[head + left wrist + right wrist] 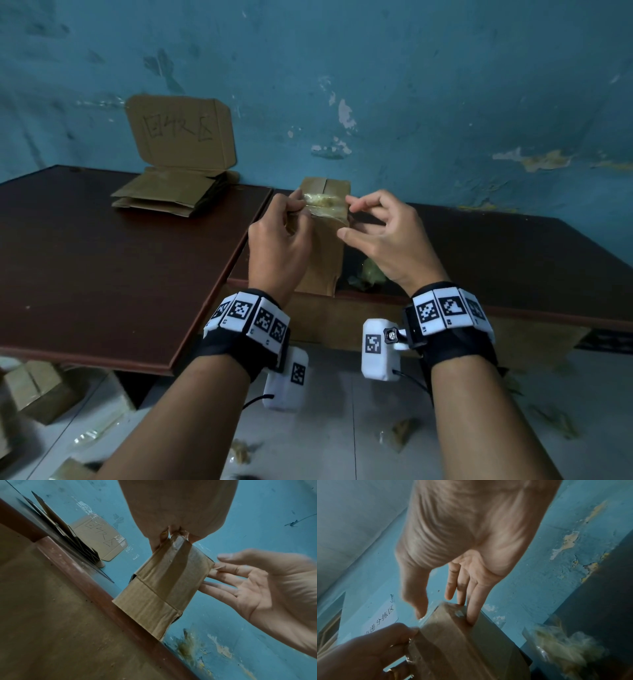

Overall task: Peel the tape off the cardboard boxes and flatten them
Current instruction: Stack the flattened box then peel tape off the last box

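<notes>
A small brown cardboard box [322,246] stands upright on the front edge of the dark table [513,260], sealed by a shiny strip of clear tape [323,202] across its top. My left hand [297,206] pinches the box's upper left corner, where the tape wraps over; the left wrist view shows its fingertips [174,533] closed on that corner of the box [163,585]. My right hand [347,219] is at the box's right side with straight fingers [471,615] touching the box [462,642] and the thumb held off it.
A stack of flattened cardboard [168,197] lies at the back of the left table [102,260] under a handwritten cardboard sign [181,133] on the blue wall. A wad of peeled tape [370,274] lies beside the box. Boxes [34,390] and tape scraps [400,433] litter the floor.
</notes>
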